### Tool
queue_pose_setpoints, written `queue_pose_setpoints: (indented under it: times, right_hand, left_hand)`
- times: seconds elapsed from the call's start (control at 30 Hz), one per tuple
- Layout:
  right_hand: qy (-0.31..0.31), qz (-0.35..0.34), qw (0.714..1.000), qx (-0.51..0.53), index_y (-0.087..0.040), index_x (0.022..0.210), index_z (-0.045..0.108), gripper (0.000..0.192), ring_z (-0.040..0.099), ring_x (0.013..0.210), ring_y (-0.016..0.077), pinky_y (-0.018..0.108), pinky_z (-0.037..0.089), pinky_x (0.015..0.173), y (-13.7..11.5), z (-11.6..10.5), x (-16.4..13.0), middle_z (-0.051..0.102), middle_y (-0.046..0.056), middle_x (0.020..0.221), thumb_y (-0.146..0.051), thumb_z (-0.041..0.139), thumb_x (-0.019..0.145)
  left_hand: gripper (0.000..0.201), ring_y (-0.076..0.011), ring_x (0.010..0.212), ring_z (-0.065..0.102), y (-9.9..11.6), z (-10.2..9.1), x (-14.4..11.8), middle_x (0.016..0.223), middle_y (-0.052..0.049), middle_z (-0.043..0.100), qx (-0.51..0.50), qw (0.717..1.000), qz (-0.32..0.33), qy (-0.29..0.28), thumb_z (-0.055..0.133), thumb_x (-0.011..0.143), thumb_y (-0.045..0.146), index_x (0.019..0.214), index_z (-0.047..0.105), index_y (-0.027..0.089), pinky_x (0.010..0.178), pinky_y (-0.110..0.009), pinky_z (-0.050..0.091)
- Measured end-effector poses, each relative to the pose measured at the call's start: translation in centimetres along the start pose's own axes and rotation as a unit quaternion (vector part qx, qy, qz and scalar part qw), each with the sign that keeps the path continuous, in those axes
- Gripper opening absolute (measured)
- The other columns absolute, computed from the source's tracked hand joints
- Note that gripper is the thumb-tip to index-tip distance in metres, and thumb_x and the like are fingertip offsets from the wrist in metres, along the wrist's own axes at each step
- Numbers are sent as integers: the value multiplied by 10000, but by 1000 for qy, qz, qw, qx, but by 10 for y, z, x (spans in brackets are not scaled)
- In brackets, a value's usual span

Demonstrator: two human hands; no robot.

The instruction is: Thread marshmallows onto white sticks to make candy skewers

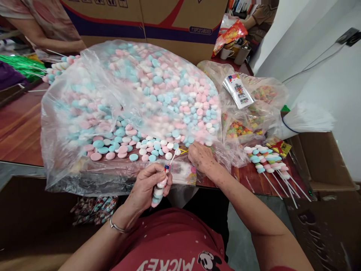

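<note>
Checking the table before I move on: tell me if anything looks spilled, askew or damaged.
Nothing stands out. The candies stay inside the open bag, finished skewers lie in a pile on the table, and the left hand holds a part-filled skewer while the right hand reaches into the bag.

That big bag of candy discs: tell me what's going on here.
The person's left hand holds a skewer of stacked discs upright by the table edge. The right hand reaches into the open plastic bag of pink, blue and white candies. Finished skewers lie on the table at the right.
</note>
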State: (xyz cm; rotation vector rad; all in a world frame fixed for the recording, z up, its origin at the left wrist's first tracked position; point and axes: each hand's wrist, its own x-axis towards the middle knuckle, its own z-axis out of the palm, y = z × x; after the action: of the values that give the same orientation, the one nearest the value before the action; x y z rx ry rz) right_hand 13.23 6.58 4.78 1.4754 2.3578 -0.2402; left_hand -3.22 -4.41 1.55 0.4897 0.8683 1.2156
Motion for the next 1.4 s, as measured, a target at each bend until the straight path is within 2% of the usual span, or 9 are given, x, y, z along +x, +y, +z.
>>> queue_pose_setpoints:
  times: [0.17,0.37,0.53,0.67,0.8,0.87,0.93,1.13,1.4]
  right_hand:
    - [-3,-15,1000,-3,-142,1156,581,305,594,1100,262,318,463,831,2,-2,1,616,159,1179,-151,348,959]
    - [-26,-9,1000,12,-128,1107,613,293,619,1041,251,304,454,806,5,-9,0,650,162,1135,-154,374,940]
    - [27,-29,996,80,-135,1064,601,261,611,978,218,284,416,773,18,-10,-6,658,132,1098,-190,373,950]
    - [50,-25,991,118,-161,1035,566,213,583,801,194,277,374,678,32,0,-10,676,91,954,-186,383,930]
    - [128,-28,973,189,-190,986,543,187,529,705,171,268,357,644,39,8,-13,646,36,843,-210,362,940]
    - [166,-47,962,211,-183,982,547,202,539,751,163,264,379,679,39,10,-13,637,39,889,-181,349,941]
    - [173,-62,966,184,-173,989,566,224,559,848,170,267,398,726,36,11,-12,630,64,977,-140,351,935]
    - [113,-46,993,9,-184,1054,603,255,552,1040,232,286,437,716,21,14,-9,596,128,1121,-114,387,937]
    - [127,-35,990,43,-150,1014,595,227,532,1054,247,304,437,783,28,8,-10,612,139,1100,-124,384,932]
  left_hand:
    - [234,-119,384,541,1,1,-2,606,-11,666,7,1000,-3,-1,750,720,287,693,549,172,271,-147,320]
    - [260,-118,386,548,0,-2,-4,604,-10,663,11,1000,4,2,751,717,303,697,527,173,302,-160,343]
    - [257,-116,391,541,4,-2,-4,612,-10,661,12,1000,3,12,749,716,294,701,523,174,289,-152,334]
    - [268,-116,392,540,6,1,-1,602,-4,648,12,1000,11,8,757,707,291,686,518,173,274,-148,331]
    - [258,-123,391,548,8,9,5,613,-3,645,12,1000,8,-10,748,723,301,697,525,174,239,-144,313]
    - [253,-124,396,561,9,13,9,619,-2,646,13,999,15,-27,745,731,298,701,528,172,246,-148,332]
    - [250,-124,400,569,11,17,11,628,-2,650,15,999,25,-39,746,737,298,712,533,170,259,-153,353]
    - [228,-126,394,566,10,19,12,635,-4,652,9,998,28,-49,743,745,288,723,548,173,242,-147,329]
    - [246,-124,396,565,13,10,9,632,2,652,19,999,33,-11,748,729,294,715,534,174,262,-156,349]
